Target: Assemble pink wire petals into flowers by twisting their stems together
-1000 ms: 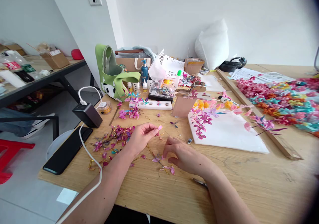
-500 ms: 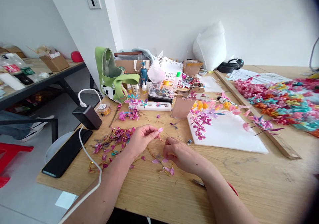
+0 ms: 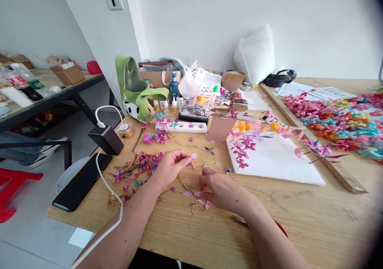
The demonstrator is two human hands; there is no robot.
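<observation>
My left hand (image 3: 169, 166) pinches a small pink petal on thin wire (image 3: 193, 156) just above the wooden table (image 3: 299, 217). My right hand (image 3: 220, 187) rests on the table beside it, fingers curled over loose pink petals (image 3: 201, 199); what they hold, if anything, is hidden. A heap of magenta petals and gold wire (image 3: 136, 169) lies left of my left hand.
A white sheet (image 3: 278, 161) with pink and yellow flowers lies to the right, beyond it a wooden strip (image 3: 314, 141) and a mass of coloured flowers (image 3: 338, 121). A black phone (image 3: 82, 181), charger block (image 3: 105, 138) and white cable sit left. Green bag (image 3: 134, 89), bottles and boxes crowd the back.
My right hand has crept slightly toward the petals near my left hand. The left hand keeps its pinch on the pink petal; the view shifts only slightly.
</observation>
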